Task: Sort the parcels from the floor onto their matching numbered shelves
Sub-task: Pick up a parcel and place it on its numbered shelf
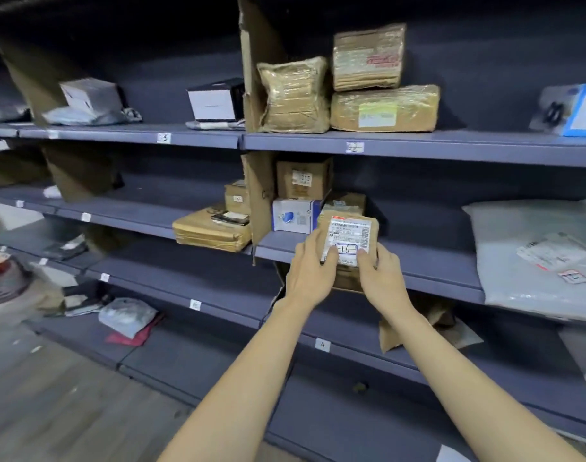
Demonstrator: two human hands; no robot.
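**Small brown parcel marked "16" gripped in both hands at the middle shelf**

Filling the whole frame, tier upon tier: grey-blue shelving [418,148], with small white number tags along the front edges, most too blurred to read. Standing upright at centre as a partition, spanning the two upper tiers: a tall cardboard divider [258,201].

At the right edge, on the middle tier: a large white plastic mailer [535,255], lying flat, label facing up. Upper centre, just right of the divider: three tape-wrapped brown bundles [381,108], one stacked on the long flat one, the third leaning beside them. Left of the divider, middle tier: a flat brown stack [211,233] with a small box behind it. Right of the divider, same tier: a blue-and-white carton [296,215] under a plain cardboard box [303,178].

Centre of the frame, just in front of that carton and above the front edge of the middle tier: the parcel [348,240], small, brown, tilted with its white label towards the camera, "16" handwritten in a box.

Gripping its lower left: the left hand [310,273], thumb pressed on the label. Gripping its lower right: the right hand [381,278], thumb likewise on the label, fingers curled behind. Parcel held between and above both hands, forearms reaching in from the bottom of the frame.
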